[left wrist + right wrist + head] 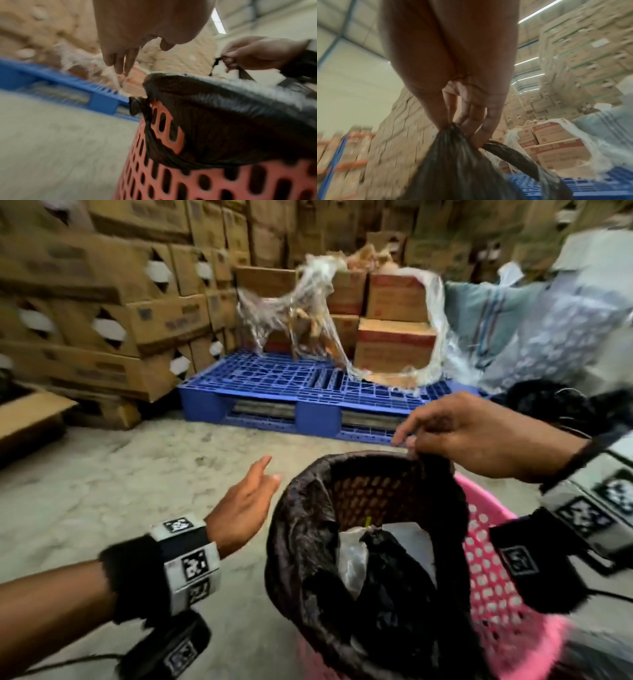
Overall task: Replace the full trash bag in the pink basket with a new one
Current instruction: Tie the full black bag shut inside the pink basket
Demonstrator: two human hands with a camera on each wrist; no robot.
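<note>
A pink perforated basket (493, 573) stands on the floor at the lower right, lined with a black trash bag (301, 542) folded over its rim. Crumpled plastic and dark waste (376, 563) lie inside the bag. My right hand (445, 433) pinches the bag's far edge (421, 455) and lifts it off the rim; the right wrist view shows the black plastic (453, 155) gathered between thumb and fingers. My left hand (246, 501) hovers just left of the basket with straight fingers and holds nothing. In the left wrist view the bag (223, 115) drapes over the basket (171, 175).
A blue plastic pallet (308, 392) lies on the concrete floor (137, 491) beyond the basket, carrying red-and-brown cartons (394, 344) in torn clear wrap. Stacked cardboard boxes (102, 302) fill the left and back. Pale sacks (548, 320) sit at the right.
</note>
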